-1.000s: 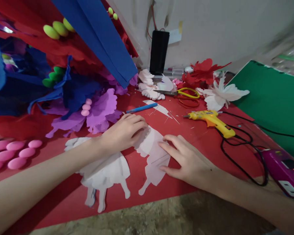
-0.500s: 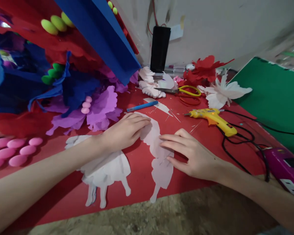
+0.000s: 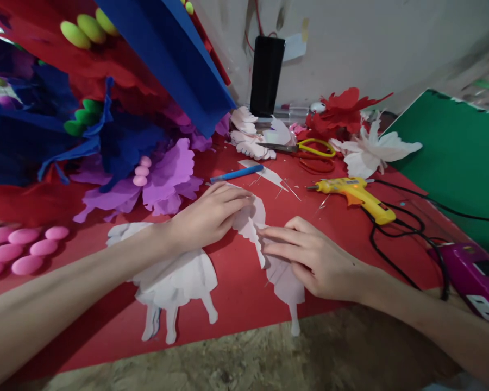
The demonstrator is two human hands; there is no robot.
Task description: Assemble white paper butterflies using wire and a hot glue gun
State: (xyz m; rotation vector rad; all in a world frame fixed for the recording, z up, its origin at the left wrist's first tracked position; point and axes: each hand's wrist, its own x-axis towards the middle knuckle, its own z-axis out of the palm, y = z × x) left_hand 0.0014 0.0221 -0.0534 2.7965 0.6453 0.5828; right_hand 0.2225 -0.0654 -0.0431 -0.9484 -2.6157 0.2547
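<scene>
A pale pink paper cutout (image 3: pixel 283 279) shaped like a figure with a thin leg lies on the red sheet (image 3: pixel 236 293). My left hand (image 3: pixel 206 217) rests on its upper scalloped part with fingers laid flat. My right hand (image 3: pixel 313 258) presses its fingers flat on the cutout's middle. A second white cutout (image 3: pixel 175 282) with two legs lies under my left forearm.
A yellow glue gun (image 3: pixel 356 195) with a black cord lies to the right, near a purple device (image 3: pixel 470 274). Scissors with yellow handles (image 3: pixel 305 147), a blue pen (image 3: pixel 236 174), paper flowers, pink foam ovals (image 3: pixel 20 247), a green sheet (image 3: pixel 456 163) and a black phone (image 3: pixel 266 76) surround the work spot.
The pink cutout has turned and slid toward the red sheet's near edge; its leg now hangs over that edge. My right hand shifted with it; the left hand stayed.
</scene>
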